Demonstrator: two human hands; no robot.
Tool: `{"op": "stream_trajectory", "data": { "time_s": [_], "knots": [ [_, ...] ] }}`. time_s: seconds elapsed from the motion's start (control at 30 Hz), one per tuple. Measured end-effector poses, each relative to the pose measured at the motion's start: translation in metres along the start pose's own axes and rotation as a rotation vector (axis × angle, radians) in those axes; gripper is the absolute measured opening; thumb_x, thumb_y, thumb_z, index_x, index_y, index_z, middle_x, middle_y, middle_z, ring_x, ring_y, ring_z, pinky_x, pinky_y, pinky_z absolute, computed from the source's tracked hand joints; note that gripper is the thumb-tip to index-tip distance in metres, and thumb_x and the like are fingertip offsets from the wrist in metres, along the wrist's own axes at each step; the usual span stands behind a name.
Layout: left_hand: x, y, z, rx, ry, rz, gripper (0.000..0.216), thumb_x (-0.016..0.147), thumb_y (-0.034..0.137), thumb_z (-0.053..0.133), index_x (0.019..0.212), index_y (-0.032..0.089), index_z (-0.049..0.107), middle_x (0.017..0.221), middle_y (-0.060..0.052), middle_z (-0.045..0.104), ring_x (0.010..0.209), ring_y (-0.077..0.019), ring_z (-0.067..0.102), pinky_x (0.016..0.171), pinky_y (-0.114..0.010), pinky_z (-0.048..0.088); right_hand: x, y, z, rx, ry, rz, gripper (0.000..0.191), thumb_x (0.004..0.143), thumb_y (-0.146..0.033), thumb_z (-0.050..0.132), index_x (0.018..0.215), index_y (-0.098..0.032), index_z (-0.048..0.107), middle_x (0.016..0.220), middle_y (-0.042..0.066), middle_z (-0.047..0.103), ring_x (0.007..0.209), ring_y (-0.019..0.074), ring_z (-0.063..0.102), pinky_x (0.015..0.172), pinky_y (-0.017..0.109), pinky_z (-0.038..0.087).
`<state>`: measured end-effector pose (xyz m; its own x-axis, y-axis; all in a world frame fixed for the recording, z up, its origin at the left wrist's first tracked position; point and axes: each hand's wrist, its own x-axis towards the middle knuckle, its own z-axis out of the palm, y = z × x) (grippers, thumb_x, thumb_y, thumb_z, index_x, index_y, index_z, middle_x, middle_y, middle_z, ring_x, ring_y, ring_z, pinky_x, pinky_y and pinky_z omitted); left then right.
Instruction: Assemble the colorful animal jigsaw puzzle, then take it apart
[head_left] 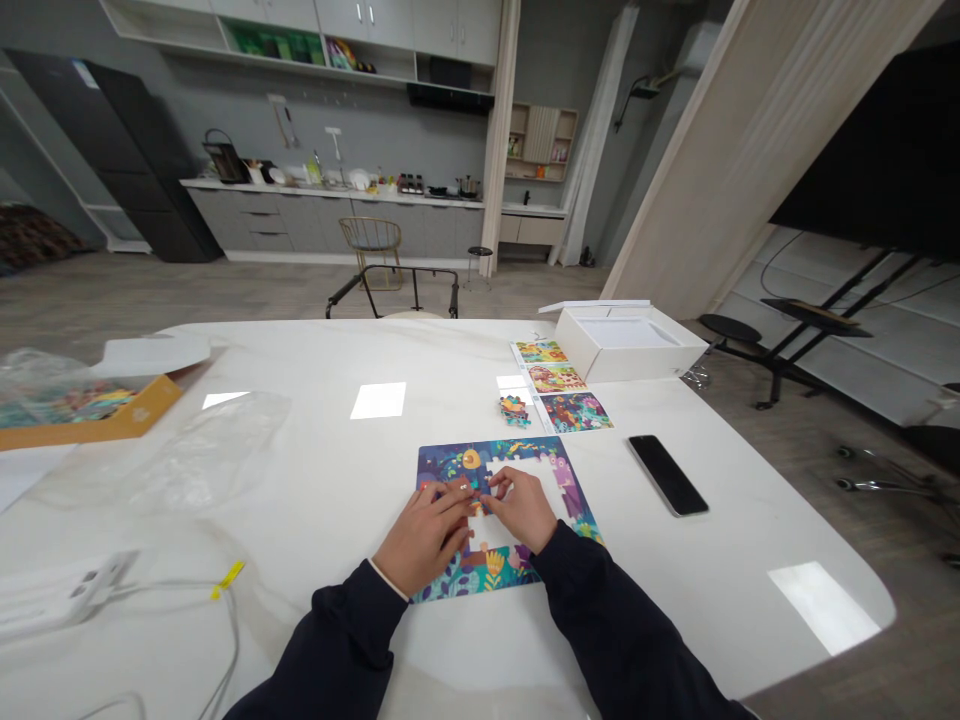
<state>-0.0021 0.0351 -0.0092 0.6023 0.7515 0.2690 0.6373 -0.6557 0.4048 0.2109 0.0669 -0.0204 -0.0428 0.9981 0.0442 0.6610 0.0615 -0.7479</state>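
Fingers of left hand (424, 535) and right hand (525, 508) pinch pieces over puzzle (506, 465) (long axis running left-right).

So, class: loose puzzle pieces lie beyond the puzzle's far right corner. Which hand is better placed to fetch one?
Right hand, probably: the loose pieces lie on its side of the puzzle; the left hand would cross over.

— The tabletop (315, 520)? 
— Smooth, glossy white, mirroring the ceiling lights. 
— And the jigsaw puzzle (517, 465)? 
— Printed cardboard, slight sheen. The phone (667, 475) is glossy black glass; the bag (202, 450) is crinkled clear plastic.
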Motion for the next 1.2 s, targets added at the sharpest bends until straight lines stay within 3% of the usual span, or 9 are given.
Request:
{"op": "stream_trajectory", "data": {
  "time_s": [0.27, 0.43, 0.57, 0.73, 0.83, 1.0, 1.2],
  "knots": [
    [0.000, -0.001, 0.001, 0.007, 0.013, 0.012, 0.034, 0.095, 0.020, 0.062, 0.128, 0.029, 0.066, 0.139, -0.006, 0.064, 0.116, -0.0292, 0.054, 0.098, -0.050, 0.051, -0.001, 0.001, 0.004, -0.005, 0.009, -0.046, 0.014, 0.075, -0.018, 0.079, 0.086, -0.021, 0.071, 0.070, -0.001, 0.067, 0.070, 0.0190, 0.066, 0.072, 0.029, 0.049],
    [-0.001, -0.002, 0.001, -0.005, 0.040, 0.028, 0.037, 0.095, 0.020, 0.062, 0.131, 0.030, 0.065, 0.138, -0.006, 0.064, 0.118, -0.0292, 0.054, 0.097, -0.049, 0.051, 0.004, 0.001, -0.013, 0.095, -0.012, -0.030, 0.017, 0.083, -0.030, 0.074, 0.097, -0.022, 0.070, 0.077, 0.000, 0.070, 0.063, 0.0174, 0.067, 0.062, 0.028, 0.050],
    [-0.002, 0.000, 0.001, 0.000, 0.042, 0.017, 0.038, 0.092, 0.020, 0.065, 0.129, 0.030, 0.065, 0.144, -0.008, 0.059, 0.122, -0.0313, 0.053, 0.097, -0.052, 0.050, 0.041, 0.014, -0.041, -0.037, 0.039, -0.099, 0.029, 0.082, -0.028, 0.075, 0.109, -0.020, 0.067, 0.094, 0.004, 0.074, 0.069, 0.0171, 0.068, 0.072, 0.031, 0.054],
    [0.000, 0.003, -0.005, -0.037, 0.137, -0.029, 0.047, 0.089, 0.015, 0.064, 0.134, 0.027, 0.058, 0.134, -0.010, 0.060, 0.123, -0.0310, 0.052, 0.099, -0.050, 0.050, 0.113, 0.029, -0.062, -0.235, 0.160, -0.158, 0.039, 0.083, -0.016, 0.070, 0.121, -0.017, 0.063, 0.124, 0.014, 0.069, 0.107, 0.0258, 0.067, 0.099, 0.040, 0.049],
    [0.001, 0.002, -0.006, -0.037, 0.225, -0.032, 0.038, 0.093, 0.016, 0.060, 0.130, 0.025, 0.059, 0.126, -0.011, 0.062, 0.120, -0.0301, 0.055, 0.097, -0.048, 0.051, 0.139, 0.036, -0.059, -0.277, 0.169, -0.157, 0.039, 0.078, -0.012, 0.073, 0.115, -0.016, 0.065, 0.118, 0.015, 0.070, 0.114, 0.0281, 0.063, 0.103, 0.041, 0.046],
    [0.001, 0.000, -0.005, -0.036, 0.248, -0.031, 0.035, 0.095, 0.018, 0.057, 0.130, 0.025, 0.059, 0.124, -0.012, 0.062, 0.119, -0.0306, 0.055, 0.097, -0.049, 0.050, 0.152, 0.043, -0.050, -0.306, 0.177, -0.132, 0.033, 0.073, -0.012, 0.077, 0.103, -0.017, 0.065, 0.097, 0.008, 0.071, 0.097, 0.0237, 0.064, 0.092, 0.036, 0.049],
    [0.001, 0.001, -0.007, -0.041, 0.278, -0.020, 0.029, 0.097, 0.018, 0.055, 0.125, 0.023, 0.060, 0.121, -0.012, 0.064, 0.116, -0.0296, 0.056, 0.098, -0.048, 0.048, 0.136, 0.027, -0.066, -0.292, 0.251, -0.169, 0.043, 0.077, -0.021, 0.077, 0.118, -0.015, 0.064, 0.109, 0.012, 0.067, 0.106, 0.0290, 0.061, 0.100, 0.042, 0.047]
  ]
}}
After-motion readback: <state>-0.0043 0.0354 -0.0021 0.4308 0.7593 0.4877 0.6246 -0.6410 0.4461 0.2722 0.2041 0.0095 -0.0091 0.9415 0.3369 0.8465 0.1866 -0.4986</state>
